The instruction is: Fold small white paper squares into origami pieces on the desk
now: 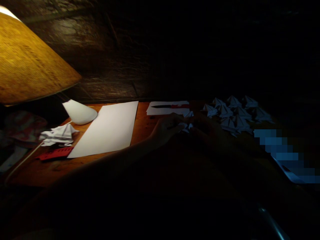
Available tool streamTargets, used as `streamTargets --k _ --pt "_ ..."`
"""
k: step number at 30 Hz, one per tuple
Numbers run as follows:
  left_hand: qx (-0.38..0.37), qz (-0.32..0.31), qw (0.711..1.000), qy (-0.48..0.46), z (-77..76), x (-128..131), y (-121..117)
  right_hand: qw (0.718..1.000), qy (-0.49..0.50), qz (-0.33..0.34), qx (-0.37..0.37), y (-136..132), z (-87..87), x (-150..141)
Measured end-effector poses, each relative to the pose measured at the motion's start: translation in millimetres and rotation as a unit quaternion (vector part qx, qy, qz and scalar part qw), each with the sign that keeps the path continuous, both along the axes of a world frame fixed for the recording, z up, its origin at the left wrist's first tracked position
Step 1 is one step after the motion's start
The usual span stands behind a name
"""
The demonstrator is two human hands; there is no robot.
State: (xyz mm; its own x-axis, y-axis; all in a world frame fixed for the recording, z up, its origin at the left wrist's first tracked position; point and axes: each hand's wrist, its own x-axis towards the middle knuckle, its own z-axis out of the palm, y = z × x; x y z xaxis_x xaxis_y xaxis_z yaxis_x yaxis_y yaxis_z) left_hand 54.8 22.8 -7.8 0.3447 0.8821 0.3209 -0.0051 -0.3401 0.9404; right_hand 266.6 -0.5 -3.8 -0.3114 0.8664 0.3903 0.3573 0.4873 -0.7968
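Over wooden table (141,128) — left fingers (174,119), right fingers (198,126) pinched round small, sharply creased paper (185,126).

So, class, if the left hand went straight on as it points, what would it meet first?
The folded paper that the left hand seems to hold, then probably the right hand, though dim light leaves depth unclear.

The left edge cuts off the lampshade (32,63), pixelation masks the device (291,175) at right, darkness swallows most of the right hand (206,128), the left hand (163,130) partly covers the folded paper (185,126), and the striped thing (23,126) at far left is blurred.
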Motion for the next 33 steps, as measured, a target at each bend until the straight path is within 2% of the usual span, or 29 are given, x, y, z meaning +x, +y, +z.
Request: streamTargets --k 5,19,33 --pt "0.026 0.012 0.999 0.040 0.7 -1.9 -2.3 1.000 0.005 0.025 -0.016 -1.2 -0.5 -0.7" --pt "0.005 -0.017 1.000 0.025 -1.1 -3.3 -2.6 0.997 0.024 0.045 -0.059 -0.6 4.2 0.1" --pt "0.015 -0.023 0.999 0.038 -1.5 -1.8 -3.3 0.997 -0.026 0.060 -0.044 -1.6 9.6 1.6"
